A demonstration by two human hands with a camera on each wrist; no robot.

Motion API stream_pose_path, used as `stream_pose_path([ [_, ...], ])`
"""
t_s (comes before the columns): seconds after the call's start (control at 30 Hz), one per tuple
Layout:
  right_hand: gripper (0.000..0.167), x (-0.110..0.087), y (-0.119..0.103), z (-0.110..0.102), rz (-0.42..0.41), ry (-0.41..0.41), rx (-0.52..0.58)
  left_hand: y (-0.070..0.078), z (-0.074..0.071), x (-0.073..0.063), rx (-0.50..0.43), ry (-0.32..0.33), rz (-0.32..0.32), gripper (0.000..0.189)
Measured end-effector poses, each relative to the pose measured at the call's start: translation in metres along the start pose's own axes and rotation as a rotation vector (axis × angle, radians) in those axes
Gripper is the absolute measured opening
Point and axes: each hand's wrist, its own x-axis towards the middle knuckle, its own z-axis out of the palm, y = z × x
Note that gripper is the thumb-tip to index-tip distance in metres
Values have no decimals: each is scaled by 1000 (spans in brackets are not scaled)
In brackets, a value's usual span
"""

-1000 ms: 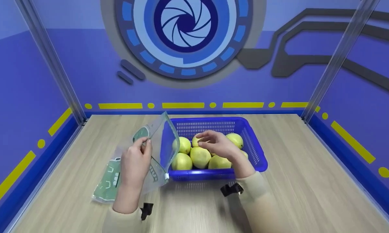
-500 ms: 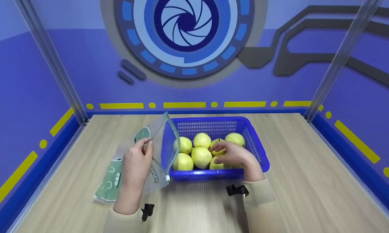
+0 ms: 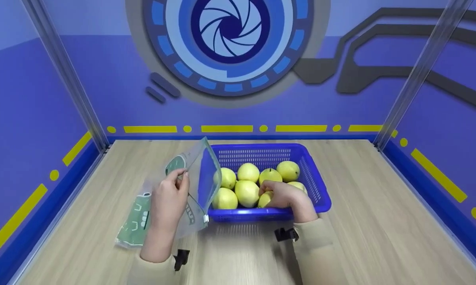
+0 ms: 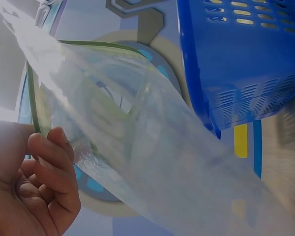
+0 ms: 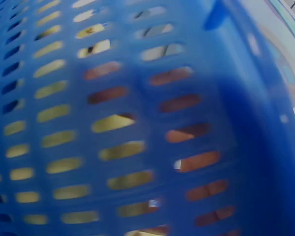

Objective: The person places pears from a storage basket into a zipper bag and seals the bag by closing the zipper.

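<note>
Your right hand is down in a blue perforated plastic basket of round yellow-green fruit; your left hand holds a clear plastic bag with green print beside it.
The basket stands on the pale wood-grain table, with eight fruit showing, close together. Your right fingers curl round a near-row fruit; your right thumb is hidden, and the right wrist view shows only slivers of fingers through the slots. Your right forearm comes over the near rim, wrist bent. Your left thumb and index finger pinch the bag's film, back of the hand up. The bag's mouth is spread, overlapping the basket's left end in the head view, a white slider at its lower corner.
</note>
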Motion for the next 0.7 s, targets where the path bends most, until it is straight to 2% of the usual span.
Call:
stream_pose_path([
  [0.47,29,2,5,0,-50,-19,86,1,3,-1,-15,-19,-15,28],
  [0.7,30,-1,10,-5,-150,21,100,0,4,-1,-4,-3,-1,26],
])
